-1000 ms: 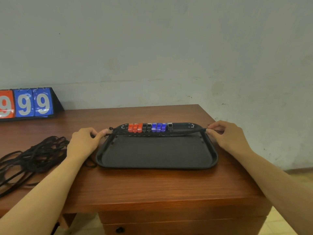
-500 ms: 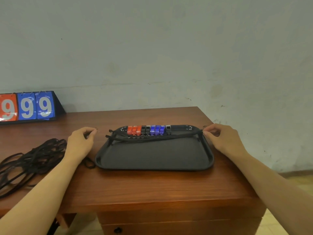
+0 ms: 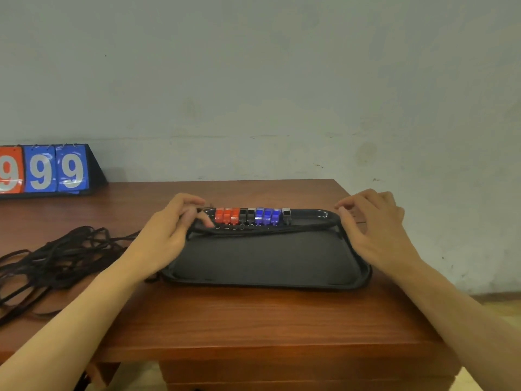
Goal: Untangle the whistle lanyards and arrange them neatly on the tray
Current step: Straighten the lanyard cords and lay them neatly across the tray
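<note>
A black tray (image 3: 267,283) lies in the middle of the wooden table. Along its far edge stand whistles in a row: three red whistles (image 3: 227,215), two black whistles (image 3: 246,215), three blue whistles (image 3: 267,216) and one more dark whistle (image 3: 286,215). A black lanyard cord (image 3: 282,230) lies across the tray just in front of them. My left hand (image 3: 169,230) is at the tray's far left corner, thumb and curled fingers pinching the cord's left end. My right hand (image 3: 372,224) hovers over the tray's right rim with fingers spread, holding nothing.
A tangled pile of black lanyards (image 3: 56,258) lies on the table to the left. A flip scoreboard (image 3: 42,170) showing nines stands at the back left against the wall. The table's right edge (image 3: 394,277) runs close to the tray.
My left hand, which had let go and pulled back, has moved right onto the cord's end at the tray corner. My right hand has released the cord's right end and opened.
</note>
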A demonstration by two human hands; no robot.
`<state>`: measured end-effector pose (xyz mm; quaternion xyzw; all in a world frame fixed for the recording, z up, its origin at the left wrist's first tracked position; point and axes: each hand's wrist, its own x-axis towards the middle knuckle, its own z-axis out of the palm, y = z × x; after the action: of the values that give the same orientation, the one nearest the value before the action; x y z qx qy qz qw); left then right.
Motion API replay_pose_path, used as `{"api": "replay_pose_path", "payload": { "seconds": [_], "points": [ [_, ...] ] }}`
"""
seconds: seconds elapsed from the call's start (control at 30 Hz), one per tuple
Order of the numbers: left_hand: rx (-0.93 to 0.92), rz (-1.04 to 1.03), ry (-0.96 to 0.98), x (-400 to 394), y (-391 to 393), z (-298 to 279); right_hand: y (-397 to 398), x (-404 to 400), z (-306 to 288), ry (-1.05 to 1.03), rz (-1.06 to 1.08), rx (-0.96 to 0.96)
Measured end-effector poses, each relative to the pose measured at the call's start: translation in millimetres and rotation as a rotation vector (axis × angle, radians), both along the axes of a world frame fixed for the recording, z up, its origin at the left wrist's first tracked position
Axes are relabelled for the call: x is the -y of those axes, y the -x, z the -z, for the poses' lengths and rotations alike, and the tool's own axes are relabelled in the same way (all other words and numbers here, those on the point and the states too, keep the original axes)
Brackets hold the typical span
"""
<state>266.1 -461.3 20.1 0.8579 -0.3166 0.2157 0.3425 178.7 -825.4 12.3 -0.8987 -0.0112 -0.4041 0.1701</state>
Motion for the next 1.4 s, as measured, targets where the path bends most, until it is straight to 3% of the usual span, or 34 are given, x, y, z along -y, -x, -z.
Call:
{"api": "replay_pose_path", "payload": {
  "seconds": [0.17, 0.33, 0.5, 0.67, 0.9, 1.13, 1.4],
  "points": [
    [0.114, 0.158, -0.035, 18.8, 19.2, -7.9, 22.3, -32.5, -4.7, 0.409, -0.272, -0.058],
    [0.205, 0.294, -0.076, 28.2, 25.0, -6.0, 33.7, -52.0, -10.1, 0.549, -0.454, -0.248],
    [0.275, 0.366, -0.098, 38.5, 27.2, -3.0, 33.1, -64.9, -11.7, 0.634, -0.513, -0.287],
    [0.244, 0.37, -0.143, 38.7, 26.1, -1.3, 30.3, -61.6, -9.5, 0.543, -0.532, -0.216],
    [0.239, 0.113, -0.155, 14.5, -3.1, -3.1, 11.5, -32.3, -11.2, 0.108, -0.398, -0.065],
    [0.142, -0.098, -0.148, -14.9, -24.0, 1.7, -4.6, -5.2, -13.5, -0.119, -0.125, -0.119],
    [0.056, -0.245, -0.201, -30.0, -37.9, 12.7, -3.4, 14.0, -6.9, -0.246, -0.011, -0.136]
  ]
}}
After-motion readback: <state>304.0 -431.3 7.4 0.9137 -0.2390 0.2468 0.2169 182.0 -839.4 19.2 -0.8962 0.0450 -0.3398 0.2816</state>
